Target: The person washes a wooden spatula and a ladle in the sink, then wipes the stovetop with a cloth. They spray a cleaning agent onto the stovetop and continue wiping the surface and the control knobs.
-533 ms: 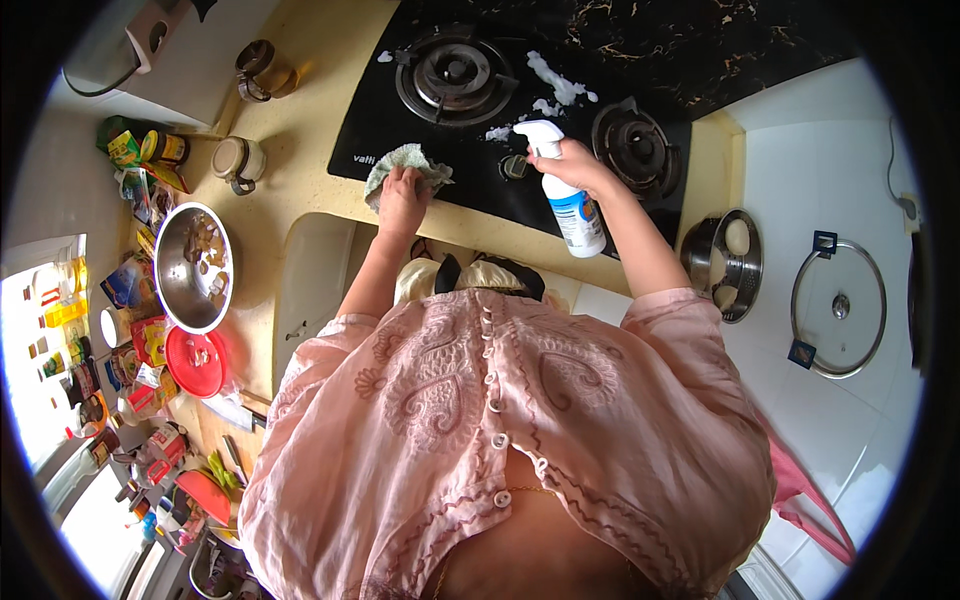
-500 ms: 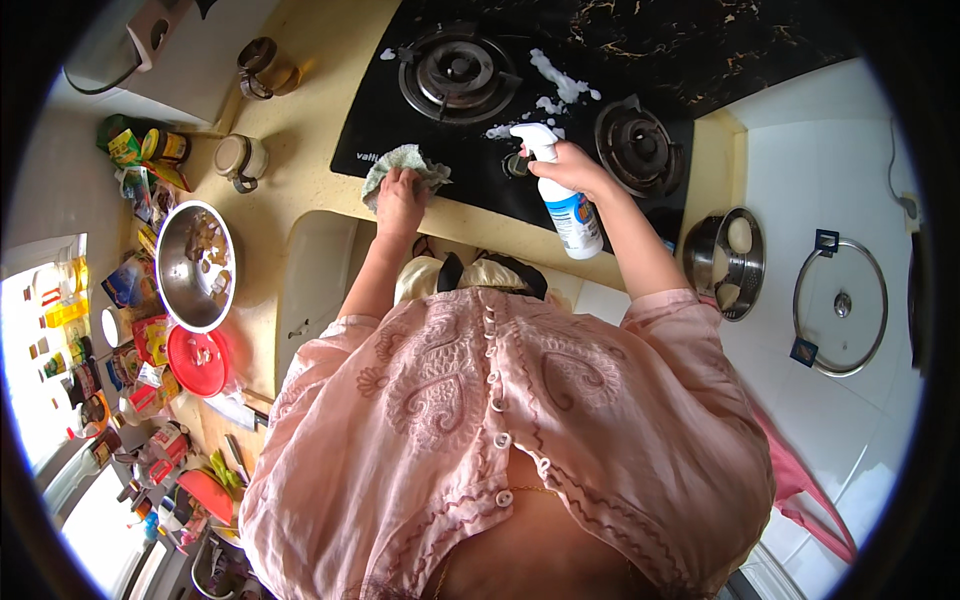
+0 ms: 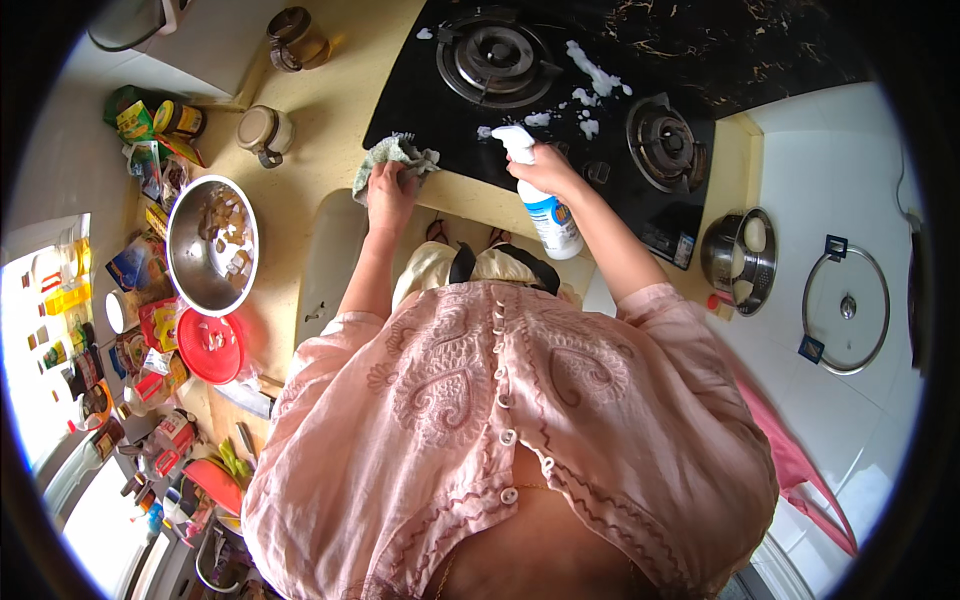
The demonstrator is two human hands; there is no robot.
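Observation:
My right hand (image 3: 546, 170) is wrapped round the neck of a white spray bottle (image 3: 553, 226) with a blue label, held tilted over the near edge of the black gas stove (image 3: 470, 140). My left hand (image 3: 391, 192) grips a pale green cloth (image 3: 392, 160) at the stove's near left corner, where it hangs partly over the counter edge. White foam (image 3: 597, 72) lies in patches between the left burner (image 3: 498, 56) and the right burner (image 3: 667, 142). A smaller foam spot is near the stove's far left edge.
Left on the yellow counter (image 3: 330, 110) stand two lidded jars, a steel bowl (image 3: 205, 250) with cut pieces in water, and a red lid (image 3: 211, 344). A knife (image 3: 245, 398) lies nearer. Right of the stove are a steel pot (image 3: 738, 262) and a glass lid (image 3: 846, 308) on the wall.
The spray bottle and my right hand have moved left and slightly back from the right burner. The cloth has slid toward the near counter edge with my left hand. The view has shifted.

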